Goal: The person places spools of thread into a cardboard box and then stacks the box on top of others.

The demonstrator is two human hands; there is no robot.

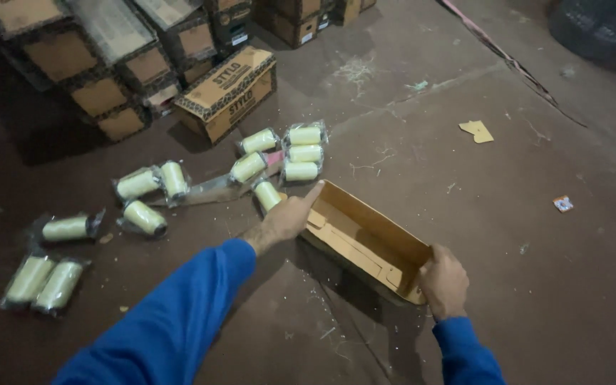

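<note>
A: What are the hands doing?

B: Both are on an open, empty cardboard box (365,239) that sits on the dark floor (536,285). The left hand (286,217) grips the box's far end, fingers curled over the rim and the forefinger stretched out along the edge. The right hand (443,281) is closed around the near corner.

A: And what lies around it?

B: Pale yellow thread spools in clear wrap (279,160) are scattered on the floor just beyond the left hand; one spool (267,194) lies right beside its fingers. More wrapped spools (44,281) lie well off to the left.

A: Anything further back?

B: A closed printed carton (228,93) stands behind the spools, with stacked cartons (101,64) to its left. A scrap of yellowish cardboard (477,131) lies apart on the right.
</note>
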